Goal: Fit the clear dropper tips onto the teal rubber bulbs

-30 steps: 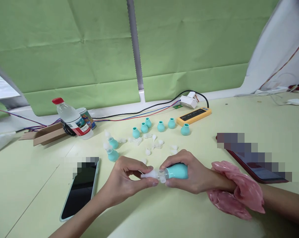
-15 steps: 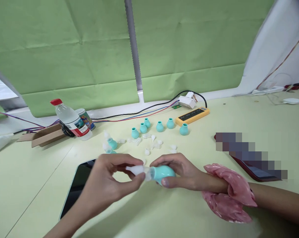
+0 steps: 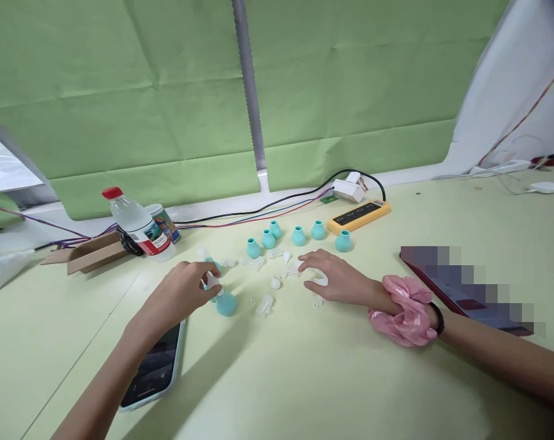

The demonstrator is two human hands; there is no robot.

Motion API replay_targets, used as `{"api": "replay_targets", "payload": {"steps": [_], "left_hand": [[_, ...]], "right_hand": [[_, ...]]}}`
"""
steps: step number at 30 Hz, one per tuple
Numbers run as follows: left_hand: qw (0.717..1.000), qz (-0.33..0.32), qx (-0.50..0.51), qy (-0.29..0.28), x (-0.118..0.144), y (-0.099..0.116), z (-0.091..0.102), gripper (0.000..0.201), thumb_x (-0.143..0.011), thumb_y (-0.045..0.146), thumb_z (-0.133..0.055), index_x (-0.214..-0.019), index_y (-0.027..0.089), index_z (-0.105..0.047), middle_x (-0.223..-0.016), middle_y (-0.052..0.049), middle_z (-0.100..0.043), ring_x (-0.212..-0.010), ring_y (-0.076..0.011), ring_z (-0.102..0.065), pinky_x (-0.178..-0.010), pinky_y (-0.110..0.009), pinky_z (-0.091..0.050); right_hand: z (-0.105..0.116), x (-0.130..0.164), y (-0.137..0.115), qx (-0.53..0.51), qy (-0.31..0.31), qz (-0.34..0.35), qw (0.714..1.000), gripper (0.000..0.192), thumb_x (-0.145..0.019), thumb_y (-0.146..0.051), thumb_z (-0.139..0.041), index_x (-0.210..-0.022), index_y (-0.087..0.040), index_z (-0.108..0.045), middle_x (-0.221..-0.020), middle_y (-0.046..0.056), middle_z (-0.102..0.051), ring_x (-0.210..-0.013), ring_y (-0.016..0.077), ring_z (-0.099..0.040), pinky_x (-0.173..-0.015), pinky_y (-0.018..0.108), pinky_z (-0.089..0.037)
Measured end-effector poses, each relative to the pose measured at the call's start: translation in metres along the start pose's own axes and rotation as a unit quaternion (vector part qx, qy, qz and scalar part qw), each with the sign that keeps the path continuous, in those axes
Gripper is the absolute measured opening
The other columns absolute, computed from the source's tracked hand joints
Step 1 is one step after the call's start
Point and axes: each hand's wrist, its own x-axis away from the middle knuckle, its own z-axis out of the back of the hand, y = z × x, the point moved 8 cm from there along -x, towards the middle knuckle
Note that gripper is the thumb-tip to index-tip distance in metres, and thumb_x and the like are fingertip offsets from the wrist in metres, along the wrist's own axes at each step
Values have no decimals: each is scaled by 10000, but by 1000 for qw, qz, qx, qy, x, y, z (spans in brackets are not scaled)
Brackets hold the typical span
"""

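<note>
My left hand (image 3: 185,290) pinches the white tip of a nasal aspirator with a turquoise bulb (image 3: 226,304), which stands on the table at the left. Partly hidden behind those fingers are other aspirators with their tips on. My right hand (image 3: 334,278) hovers over the small clear and white parts, its thumb and fingers apart and nothing between them. Near its fingertips lie a clear plastic tube (image 3: 292,270) and a small white cone (image 3: 287,256). Closer to me is another clear tube (image 3: 265,305), with a small white round piece (image 3: 276,282) behind it.
Several open turquoise bulbs (image 3: 298,236) stand behind the loose parts. At the back are a yellow power strip (image 3: 359,217) and cables. On the left are a water bottle (image 3: 139,226), a can, a cardboard tray (image 3: 98,252) and a phone (image 3: 155,366). A dark red-edged device (image 3: 469,293) lies right.
The aspirator held between both hands has moved left and down onto the table in my left hand. My right hand has let go of its bulb and moved up over the loose parts.
</note>
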Motion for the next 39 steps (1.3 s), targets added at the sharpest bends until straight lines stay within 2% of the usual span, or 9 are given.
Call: {"api": "replay_targets", "payload": {"steps": [6, 10, 12, 15, 18, 21, 29, 33, 39], "left_hand": [[996, -3, -77, 32, 6, 11, 11, 298, -722, 398, -446, -923, 213, -565, -746, -45, -626, -603, -198, -561, -495, -260, -385], [959, -79, -171, 213, 20, 46, 25, 226, -778, 301, -423, -917, 179, -553, -870, -76, -604, -705, -199, -563, -512, -255, -405], [922, -169, -223, 269, 28, 72, 12, 187, -791, 163, -394, -890, 143, -552, -802, -91, -598, -716, -197, -554, -512, -252, -415], [909, -276, -262, 173, 25, 100, -35, 222, -716, -9, -398, -849, 96, -541, -700, -92, -567, -641, -193, -539, -438, -241, -415], [934, -250, -252, 36, 14, 99, -73, 338, -586, -97, -449, -874, 66, -520, -757, -113, -555, -657, -215, -541, -401, -243, -425], [951, -221, -215, -23, 9, 92, -85, 368, -562, -102, -471, -879, 81, -515, -803, -117, -556, -701, -226, -546, -438, -264, -456], [933, -327, -106, 108, 27, 119, -93, 354, -776, 64, -382, -1116, 156, -419, -1152, -123, -477, -1043, -266, -433, -720, -385, -470], [931, -347, -58, 98, 33, 144, -108, 371, -826, 237, -363, -1188, 154, -355, -1222, -132, -415, -1092, -271, -395, -839, -423, -397], [929, -348, -35, 119, 18, 154, -124, 284, -753, 75, -435, -1032, 92, -482, -1093, -149, -516, -1020, -247, -457, -871, -419, -371]], "right_hand": [[-24, 0, 14, 102, -123, 10, 987, 243, -742, -237, -462, -960, -180, -551, -947, 88, -560, -892, 227, -474, -710, 344, -409], [-21, 0, -2, 126, -118, 62, 983, 222, -753, -265, -458, -912, -171, -579, -1028, 99, -521, -919, 228, -449, -756, 364, -383], [-20, 3, -12, 121, -135, 99, 978, 237, -726, -281, -495, -921, -177, -581, -1071, 94, -498, -944, 232, -430, -767, 367, -377], [-19, 9, -19, 105, -166, 138, 971, 318, -667, -250, -549, -977, -181, -561, -1091, 87, -481, -961, 234, -411, -760, 356, -382], [-18, 12, -12, 109, -186, 143, 966, 372, -620, -159, -555, -992, -177, -551, -1062, 85, -497, -957, 235, -408, -744, 343, -384], [-21, 12, -3, 107, -200, 146, 963, 314, -634, -71, -497, -914, -186, -578, -921, 63, -555, -873, 198, -447, -709, 303, -381], [-19, 4, -4, 150, -139, 146, 968, 121, -688, -193, -495, -766, -162, -582, -732, 42, -583, -736, 175, -503, -671, 300, -333], [-13, -3, 10, 171, -95, 82, 977, 182, -721, -250, -464, -822, -156, -582, -683, 40, -587, -693, 183, -525, -648, 304, -330], [-14, -9, 16, 148, -79, 67, 984, 339, -680, -292, -525, -996, -171, -537, -836, 55, -560, -797, 199, -513, -664, 295, -366]]}}
